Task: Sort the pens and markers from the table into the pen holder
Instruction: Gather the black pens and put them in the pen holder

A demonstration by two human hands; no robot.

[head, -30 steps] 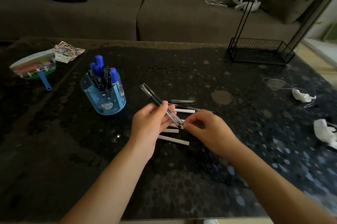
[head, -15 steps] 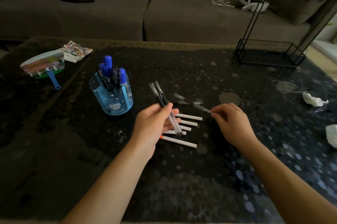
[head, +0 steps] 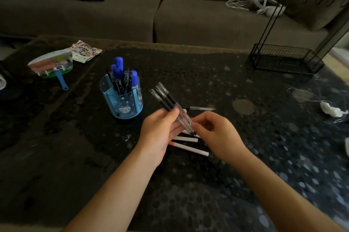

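Observation:
My left hand [head: 160, 129] grips a bundle of three clear pens with black caps [head: 166, 97], caps pointing up and left. My right hand [head: 217, 133] pinches the lower tips of that bundle with thumb and forefinger. A blue translucent pen holder [head: 122, 101] stands to the left of the hands, with blue markers and dark pens upright in it. Under the hands lie white markers [head: 190, 149], one with an orange end. One clear pen [head: 202, 108] lies alone on the dark table [head: 188, 184] just beyond my right hand.
A hand fan with a blue handle [head: 52, 65] and a printed sheet [head: 85, 50] lie at the far left. A black wire rack [head: 283, 59] stands at the far right. Crumpled white tissue [head: 330, 110] sits at the right edge. A sofa runs behind the table.
My right hand picked a pen off the table and brought it left to the bundle in my left hand, which now holds three pens. Fewer loose pens lie beyond the hands.

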